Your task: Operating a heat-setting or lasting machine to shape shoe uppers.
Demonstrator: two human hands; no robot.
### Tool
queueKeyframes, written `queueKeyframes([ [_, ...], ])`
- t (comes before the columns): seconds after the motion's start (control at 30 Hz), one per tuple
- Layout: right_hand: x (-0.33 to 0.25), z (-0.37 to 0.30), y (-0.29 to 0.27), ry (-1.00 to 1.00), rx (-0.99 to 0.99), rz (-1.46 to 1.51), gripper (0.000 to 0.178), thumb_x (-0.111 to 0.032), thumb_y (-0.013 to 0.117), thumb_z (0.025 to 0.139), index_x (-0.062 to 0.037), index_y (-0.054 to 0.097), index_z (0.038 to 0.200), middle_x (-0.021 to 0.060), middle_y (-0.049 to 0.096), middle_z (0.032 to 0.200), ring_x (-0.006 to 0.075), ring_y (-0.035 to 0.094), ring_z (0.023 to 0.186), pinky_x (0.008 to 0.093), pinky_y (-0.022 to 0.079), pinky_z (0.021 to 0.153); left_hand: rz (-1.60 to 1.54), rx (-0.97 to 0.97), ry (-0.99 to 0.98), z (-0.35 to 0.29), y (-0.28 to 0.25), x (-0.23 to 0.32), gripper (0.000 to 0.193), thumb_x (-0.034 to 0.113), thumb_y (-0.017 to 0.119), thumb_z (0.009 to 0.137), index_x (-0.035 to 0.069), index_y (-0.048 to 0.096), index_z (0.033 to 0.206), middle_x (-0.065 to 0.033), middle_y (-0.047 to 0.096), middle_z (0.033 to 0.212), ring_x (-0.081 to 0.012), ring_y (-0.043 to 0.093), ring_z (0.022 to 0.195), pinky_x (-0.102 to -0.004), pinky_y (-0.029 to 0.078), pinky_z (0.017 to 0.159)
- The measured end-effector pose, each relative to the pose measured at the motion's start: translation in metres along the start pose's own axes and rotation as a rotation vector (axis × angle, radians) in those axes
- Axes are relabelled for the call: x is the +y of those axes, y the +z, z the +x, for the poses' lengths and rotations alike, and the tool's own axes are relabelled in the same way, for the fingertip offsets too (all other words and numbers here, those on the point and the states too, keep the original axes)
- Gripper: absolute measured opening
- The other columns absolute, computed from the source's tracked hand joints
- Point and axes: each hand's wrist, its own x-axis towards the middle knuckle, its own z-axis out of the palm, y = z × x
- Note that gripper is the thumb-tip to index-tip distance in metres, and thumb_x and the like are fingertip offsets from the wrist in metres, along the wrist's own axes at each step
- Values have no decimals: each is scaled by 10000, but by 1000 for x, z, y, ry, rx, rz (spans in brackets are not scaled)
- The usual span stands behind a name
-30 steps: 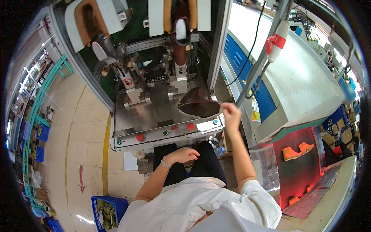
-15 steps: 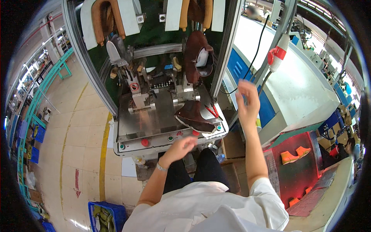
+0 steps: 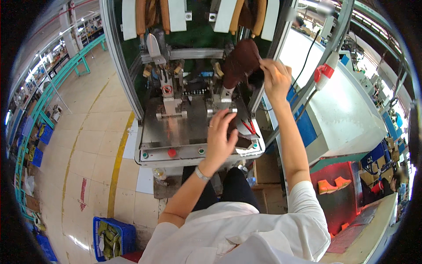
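A dark brown leather boot upper (image 3: 241,62) sits on the right-hand form of the machine. My right hand (image 3: 277,82) is closed at its right edge, thumb and fingers pinching the leather. Lower down, my left hand (image 3: 220,138) hovers over the metal table with fingers curved and apart. Beneath and beside its fingers lies a second brown upper (image 3: 244,142), partly hidden by the hand. A red-handled tool (image 3: 251,127), perhaps snips, rests just right of that upper. On the machine's left side stands a bare pale form (image 3: 154,46).
Tan padded clamps (image 3: 164,15) and white plates hang above the forms. Push buttons, one a red button (image 3: 172,152), line the table's front edge. At right a red tray (image 3: 323,209) bears orange shoe pieces (image 3: 335,185). A blue basket (image 3: 97,240) stands on the floor at left.
My right hand has moved left and down onto the mounted upper, whose opening has turned out of sight. My left hand has risen from the table's front edge to over the lying upper.
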Motion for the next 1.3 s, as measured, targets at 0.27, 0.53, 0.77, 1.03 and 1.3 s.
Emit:
queueKeyframes([
  [0.27, -99, 0, -94, 23, -143, 2, 172, -13, 655, 677, -80, 651, 835, 23, 629, 802, 162, 566, 691, 287, 367, 655, -184, 241, -77, 4, 61, 43, 935, 126, 737, 651, -25, 142, 1356, -285, 136, 1403, -410, 207, 1290, -495, 200, 1034],
  [0.53, -22, -77, -198, 877, -370, 68, 496, -263, 664, 770, -21, 499, 1170, 88, 557, 1131, 178, 536, 928, 319, 429, 818, -1531, 135, -878, -53, 128, 38, 439, 86, 622, 815, 63, 441, 1214, -47, 483, 1202, -160, 497, 1050, -320, 400, 915],
  [0.77, -72, -228, -256, 1720, -373, 900, 347, -187, 620, 825, -2, 526, 1104, 34, 572, 1066, 99, 521, 974, 273, 409, 865, -1713, -449, -1264, -102, 170, 43, 463, 310, 561, 856, 74, 424, 1231, -59, 482, 1232, -214, 458, 1132, -383, 349, 978],
  [1.03, -61, -329, -333, 1889, -51, 141, 211, -70, 608, 768, 34, 600, 952, 44, 629, 853, 115, 582, 743, 261, 478, 649, -1060, -1039, -2070, -198, 186, 33, 505, 317, 559, 845, 26, 361, 1207, -131, 381, 1283, -271, 405, 1183, -597, 297, 961],
  [1.3, 163, -383, -532, 1999, 264, -523, 341, -277, 675, 693, 29, 603, 826, 133, 606, 825, 248, 592, 769, 363, 472, 658, -1187, -902, -1762, -171, 137, -42, 422, 245, 435, 915, 125, 350, 1311, -69, 402, 1338, -224, 399, 1210, -557, 340, 947],
])
